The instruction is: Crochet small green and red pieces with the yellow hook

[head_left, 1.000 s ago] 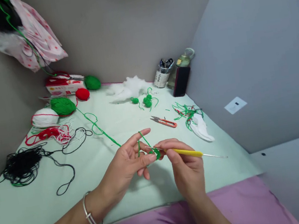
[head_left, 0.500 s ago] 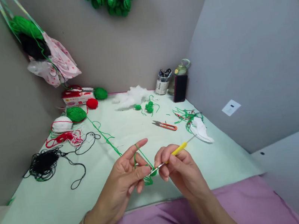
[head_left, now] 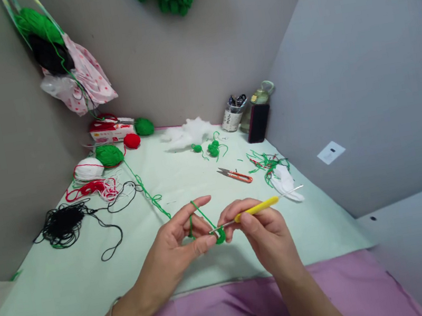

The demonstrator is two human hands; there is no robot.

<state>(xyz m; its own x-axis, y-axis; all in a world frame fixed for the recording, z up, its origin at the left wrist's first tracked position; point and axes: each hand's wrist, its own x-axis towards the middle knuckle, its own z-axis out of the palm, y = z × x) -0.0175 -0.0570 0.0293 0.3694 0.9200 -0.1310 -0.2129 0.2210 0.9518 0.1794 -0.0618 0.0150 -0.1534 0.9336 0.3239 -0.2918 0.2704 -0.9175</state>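
Between thumb and fingers, my left hand (head_left: 180,240) pinches a small green crochet piece (head_left: 220,235). Green yarn loops over its raised index finger and runs down to the piece. My right hand (head_left: 264,229) grips a yellow-handled crochet hook (head_left: 257,208) like a pen. The hook's metal tip points left and meets the yarn at the top of the piece; its other metal end sticks out to the upper right. A green working strand (head_left: 148,194) trails across the table to a green yarn ball (head_left: 109,155). My left fingers partly hide the piece.
Orange thread snips (head_left: 235,175) lie beyond my hands. White stuffing (head_left: 191,132) and small green crocheted balls (head_left: 213,148) sit farther back. At left is tangled black cord (head_left: 61,224); at right, yarn scraps (head_left: 268,162). A pen cup (head_left: 232,117) and a phone (head_left: 259,123) stand at the back.
My right hand has shifted slightly right and the hook now lies flatter. The green piece shows more clearly between my hands. The whole view has shifted a little.
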